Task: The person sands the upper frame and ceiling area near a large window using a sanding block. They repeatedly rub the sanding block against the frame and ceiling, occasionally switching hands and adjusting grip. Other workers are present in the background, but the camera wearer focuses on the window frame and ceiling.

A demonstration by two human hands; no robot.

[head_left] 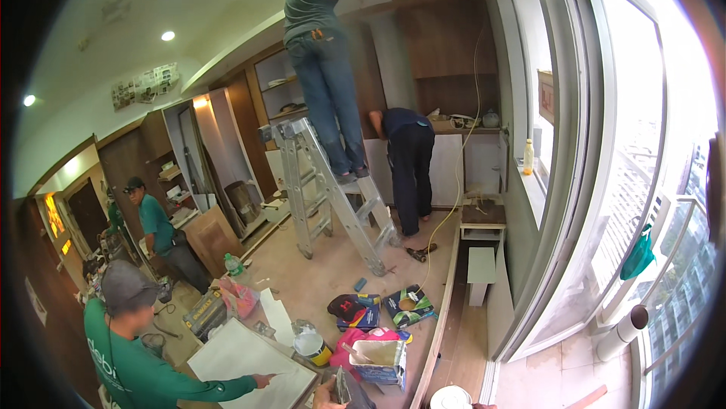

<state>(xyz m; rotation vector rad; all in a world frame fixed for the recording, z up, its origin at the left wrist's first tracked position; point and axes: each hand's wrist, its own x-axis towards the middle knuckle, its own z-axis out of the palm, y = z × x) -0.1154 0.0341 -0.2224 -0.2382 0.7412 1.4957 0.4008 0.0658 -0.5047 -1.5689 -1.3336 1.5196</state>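
Note:
At the lower edge, my left hand [325, 395] is closed around a flat grey tool [342, 388], perhaps a scraper; its exact kind is unclear. Only a sliver of my right hand [484, 407] shows, beside a round white tub [451, 398]; its fingers are mostly cut off, so its grip is hidden. Ahead of my hands stands an open box [377, 364] lined with pale material, with a pink bag [347, 349] against it. To the left, a co-worker in a green long-sleeved shirt [121, 356] rests a hand on a large white panel [240, 364].
A person stands on an aluminium stepladder [308, 174], and another bends at the cabinets behind. A further worker [155, 216] is at the left. A bucket [311, 346], toolbox [206, 314], drill [420, 252] and yellow cable [454, 212] lie about the floor. Glass doors [605, 106] line the right.

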